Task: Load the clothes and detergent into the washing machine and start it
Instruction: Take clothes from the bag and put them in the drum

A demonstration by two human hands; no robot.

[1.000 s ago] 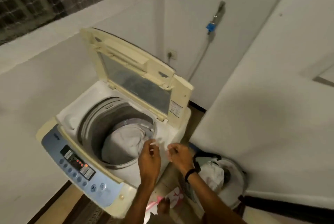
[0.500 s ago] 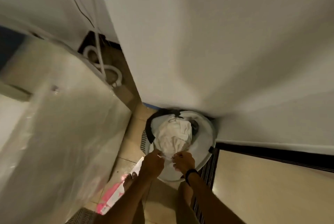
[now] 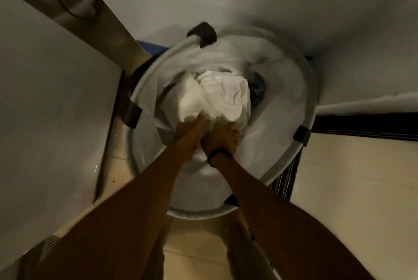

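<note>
Head view: left hand point(image 3: 190, 129) and right hand point(image 3: 220, 137), side by side, dig curled fingers into the white clothes point(image 3: 217, 96) heaped in the laundry basket point(image 3: 310, 121). A second ago they worked over the open washing machine point(image 3: 45, 98), whose side now stands just beside the basket. Assessment: another load is being fetched. Cloth soft and crumpled. Basket round, pale fabric walls, stiff hoop rim, dark tabs.

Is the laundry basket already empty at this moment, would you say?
No, a crumpled bundle of white clothes lies in the laundry basket, and the left hand and right hand both grip its near edge.
</note>
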